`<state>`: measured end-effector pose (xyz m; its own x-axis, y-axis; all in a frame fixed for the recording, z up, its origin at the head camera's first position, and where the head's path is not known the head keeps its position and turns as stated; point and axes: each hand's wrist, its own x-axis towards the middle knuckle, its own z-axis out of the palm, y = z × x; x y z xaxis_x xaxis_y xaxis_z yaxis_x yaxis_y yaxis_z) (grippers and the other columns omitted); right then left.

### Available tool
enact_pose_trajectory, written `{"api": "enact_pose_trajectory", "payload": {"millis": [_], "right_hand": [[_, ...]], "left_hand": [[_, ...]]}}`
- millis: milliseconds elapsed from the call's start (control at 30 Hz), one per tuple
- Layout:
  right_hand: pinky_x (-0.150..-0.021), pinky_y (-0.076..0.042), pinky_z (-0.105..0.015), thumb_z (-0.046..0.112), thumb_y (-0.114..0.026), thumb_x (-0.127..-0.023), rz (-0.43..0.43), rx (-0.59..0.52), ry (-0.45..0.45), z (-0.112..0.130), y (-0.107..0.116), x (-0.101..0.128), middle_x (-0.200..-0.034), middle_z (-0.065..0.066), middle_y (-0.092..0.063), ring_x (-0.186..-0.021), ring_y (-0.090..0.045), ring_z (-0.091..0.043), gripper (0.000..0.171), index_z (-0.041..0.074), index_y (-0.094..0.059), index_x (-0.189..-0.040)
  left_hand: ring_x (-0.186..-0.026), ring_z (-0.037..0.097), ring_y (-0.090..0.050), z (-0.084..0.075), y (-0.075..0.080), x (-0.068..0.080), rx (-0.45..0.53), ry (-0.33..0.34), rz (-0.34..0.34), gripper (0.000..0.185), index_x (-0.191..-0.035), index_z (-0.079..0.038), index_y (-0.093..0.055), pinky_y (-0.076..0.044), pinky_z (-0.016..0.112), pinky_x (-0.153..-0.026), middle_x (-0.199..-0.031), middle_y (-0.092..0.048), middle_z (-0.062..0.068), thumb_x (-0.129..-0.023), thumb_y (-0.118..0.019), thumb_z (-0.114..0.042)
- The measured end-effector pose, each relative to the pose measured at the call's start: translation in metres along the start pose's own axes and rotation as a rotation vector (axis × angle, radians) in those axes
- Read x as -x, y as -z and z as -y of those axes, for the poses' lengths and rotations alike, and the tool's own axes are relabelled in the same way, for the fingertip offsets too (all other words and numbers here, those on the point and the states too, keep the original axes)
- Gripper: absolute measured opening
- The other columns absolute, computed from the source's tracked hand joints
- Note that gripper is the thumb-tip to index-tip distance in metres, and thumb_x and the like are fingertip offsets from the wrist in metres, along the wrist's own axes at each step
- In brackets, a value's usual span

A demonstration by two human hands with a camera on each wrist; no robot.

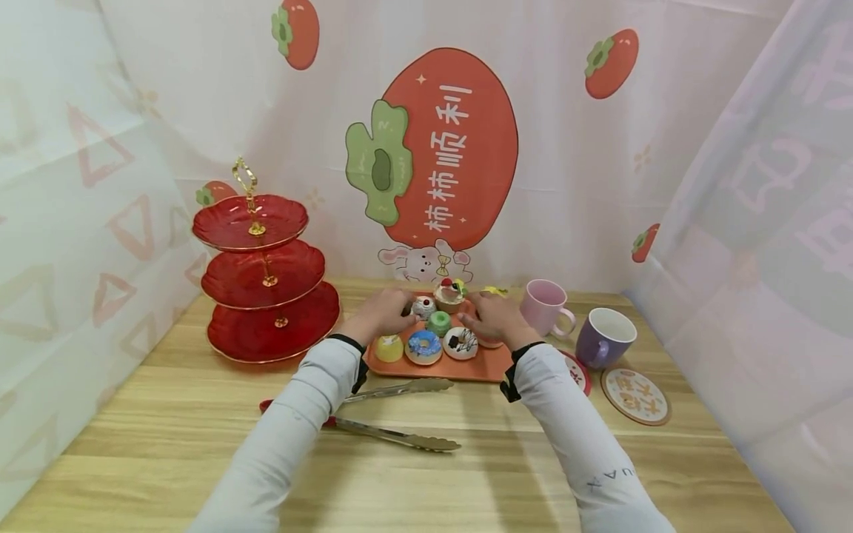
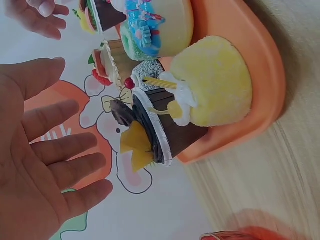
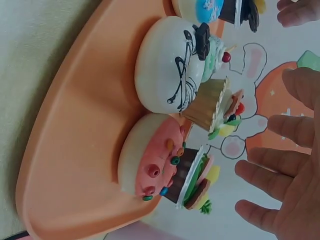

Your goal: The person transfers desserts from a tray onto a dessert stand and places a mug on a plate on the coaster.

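While between spread fingers point(image 2: 60, 150), tray point(image 1: 466, 366).

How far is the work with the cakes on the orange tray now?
Nothing looks moved yet: the red stand shows no cakes on its three plates, and the tongs lie untouched on the table. In hand: the left hand and right hand are open over the orange tray. All the cakes remain there.

Soft, even light fills the scene, leaving only faint shadows on the wooden surface point(image 1: 200, 414). The head view bends at its edges. Both wrist views are close; nearest fingers point(image 2: 60, 150) look slightly soft.
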<state>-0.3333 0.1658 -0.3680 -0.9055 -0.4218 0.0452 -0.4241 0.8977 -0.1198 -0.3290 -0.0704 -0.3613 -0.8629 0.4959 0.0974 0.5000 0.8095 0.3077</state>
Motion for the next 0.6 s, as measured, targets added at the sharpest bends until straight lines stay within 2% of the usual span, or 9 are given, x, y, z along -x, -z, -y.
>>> {"api": "enact_pose_trajectory", "payload": {"millis": [133,233,367,467,600], "right_hand": [[-0.093,-0.036,-0.051,0.042,-0.045,-0.095,0.012,-0.007,0.023,0.000,-0.001,0.006,-0.133,-0.022,-0.045,-0.121,-0.043,-0.037,0.057,0.004,-0.043,-0.138],[-0.094,-0.036,-0.051,0.043,-0.046,-0.094,0.013,-0.002,0.037,-0.002,-0.003,0.010,-0.133,-0.021,-0.045,-0.121,-0.042,-0.037,0.057,0.006,-0.044,-0.137],[-0.094,-0.035,-0.053,0.041,-0.050,-0.093,-0.007,-0.001,0.072,-0.004,-0.007,0.017,-0.133,-0.020,-0.047,-0.123,-0.041,-0.038,0.055,0.008,-0.045,-0.137],[-0.092,-0.037,-0.053,0.039,-0.053,-0.092,-0.011,-0.015,0.091,-0.006,-0.011,0.023,-0.131,-0.020,-0.049,-0.118,-0.046,-0.038,0.055,0.007,-0.047,-0.136],[-0.090,-0.038,-0.052,0.038,-0.052,-0.093,0.019,-0.029,0.114,-0.006,-0.015,0.031,-0.131,-0.020,-0.048,-0.114,-0.049,-0.036,0.054,0.006,-0.047,-0.135]], "left_hand": [[-0.087,0.022,-0.056,0.003,-0.003,0.006,-0.012,-0.022,0.015,0.033,-0.114,-0.004,-0.063,-0.046,0.036,-0.075,-0.101,-0.063,0.009,-0.089,-0.062,-0.026],[-0.096,0.022,-0.056,0.003,-0.006,0.010,-0.027,-0.041,0.014,0.040,-0.122,-0.002,-0.059,-0.046,0.038,-0.082,-0.114,-0.060,0.012,-0.090,-0.061,-0.027],[-0.095,0.023,-0.055,0.003,-0.008,0.016,-0.029,-0.073,0.005,0.037,-0.119,-0.003,-0.060,-0.046,0.039,-0.080,-0.114,-0.060,0.013,-0.089,-0.062,-0.025],[-0.088,0.020,-0.055,0.002,-0.009,0.020,-0.032,-0.091,0.005,0.037,-0.118,-0.004,-0.061,-0.047,0.036,-0.074,-0.112,-0.061,0.012,-0.089,-0.064,-0.026],[-0.076,0.017,-0.053,0.002,-0.009,0.025,-0.046,-0.114,0.002,0.031,-0.111,-0.006,-0.063,-0.044,0.033,-0.065,-0.100,-0.062,0.007,-0.088,-0.064,-0.026]]}}
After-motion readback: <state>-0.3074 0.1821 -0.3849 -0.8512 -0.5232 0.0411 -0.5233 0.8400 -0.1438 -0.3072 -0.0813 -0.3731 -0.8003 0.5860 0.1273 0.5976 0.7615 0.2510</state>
